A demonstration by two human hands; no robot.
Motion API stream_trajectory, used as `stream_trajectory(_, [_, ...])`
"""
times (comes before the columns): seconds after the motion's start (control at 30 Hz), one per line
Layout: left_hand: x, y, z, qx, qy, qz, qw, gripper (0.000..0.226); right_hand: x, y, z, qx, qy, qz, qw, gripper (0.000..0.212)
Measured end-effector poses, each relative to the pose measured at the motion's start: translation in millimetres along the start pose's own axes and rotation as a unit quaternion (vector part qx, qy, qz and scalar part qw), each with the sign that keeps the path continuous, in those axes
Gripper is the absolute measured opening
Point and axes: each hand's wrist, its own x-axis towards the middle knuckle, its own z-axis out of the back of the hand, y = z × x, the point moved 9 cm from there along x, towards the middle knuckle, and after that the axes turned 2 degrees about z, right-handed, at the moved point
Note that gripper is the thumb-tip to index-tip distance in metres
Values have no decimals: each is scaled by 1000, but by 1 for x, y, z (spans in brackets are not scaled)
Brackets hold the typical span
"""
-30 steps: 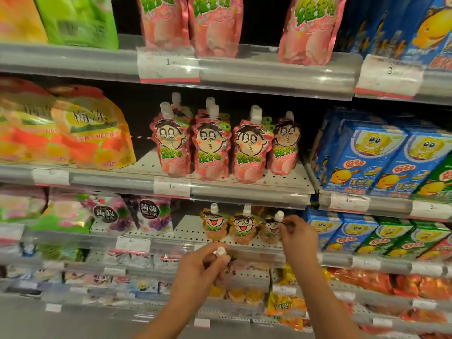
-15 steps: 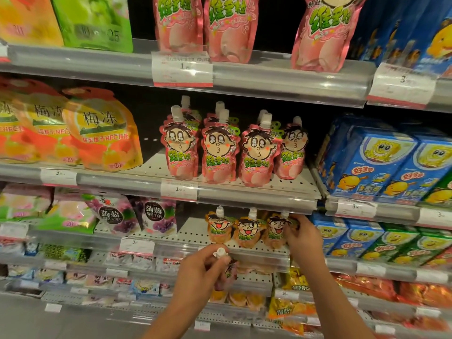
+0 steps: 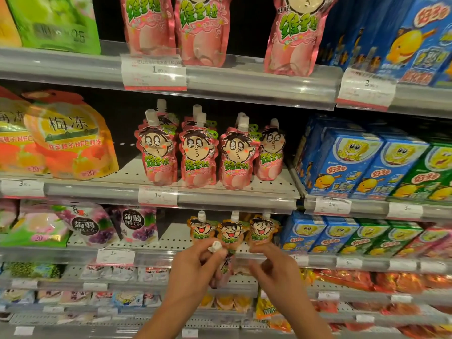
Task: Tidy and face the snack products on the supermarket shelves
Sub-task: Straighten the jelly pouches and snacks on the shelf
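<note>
The left hand (image 3: pixel 195 265) pinches a pouch (image 3: pixel 226 267) by its cap, ready to shelve it facing out; the right hand (image 3: pixel 274 267), fingers loosely curled, holds nothing

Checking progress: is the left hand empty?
No, the left hand grips a pink spouted pouch by its white cap, below the orange pouches.

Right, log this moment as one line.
left hand: grips pouch by cap | right hand: beside pouch, grip unclear | orange pouches: three upright on shelf
</note>
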Motion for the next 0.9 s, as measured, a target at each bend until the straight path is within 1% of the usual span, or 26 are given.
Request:
stream_trajectory(0.07, [1,-20,-5,-2,8,-24,1000,8,-2,17,-11,57,73,-11,996,36])
stream_trajectory(0.1, [2,-31,-8,-4,15,-33,999,7,-2,25,-12,69,89,-16,993,45])
stream_trajectory(0.13, [2,-40,-10,-10,20,-41,999,8,-1,31,-11,81,90,-21,992,48])
stream_trajectory(0.17, [1,-50,-12,-21,23,-48,998,10,0,36,-8,89,79,-22,993,45])
stream_trajectory(0.23, [0,-65,-15,-51,28,-58,997,17,5,39,4,82,33,-24,996,31])
stream_trajectory(0.3, [0,-80,-19,-62,39,-72,995,20,9,37,16,80,-8,-31,996,20])
stream_trajectory(0.4, [-1,-96,-18,-52,37,-105,992,20,14,40,32,96,-34,-35,994,15])
stream_trajectory(0.47, [0,-98,-11,-4,1,-135,991,30,18,44,46,117,-65,-28,991,8])
stream_trajectory(0.53, [2,-95,0,85,-47,-183,978,34,22,48,68,117,-125,-15,985,9])
stream_trajectory(0.6, [4,-88,8,224,-90,-248,938,41,28,55,90,131,-183,1,974,5])
stream_trajectory(0.67, [12,-68,9,334,-104,-280,894,51,37,60,111,155,-235,5,960,4])
stream_trajectory(0.7, [17,-57,9,372,-100,-275,881,55,43,61,122,151,-259,9,954,4])
stream_trajectory(0.77, [26,-37,10,422,-88,-243,869,63,55,67,136,138,-286,22,948,4])
stream_trajectory(0.9, [36,-13,11,474,-75,-199,854,71,86,71,143,99,-295,25,950,7])
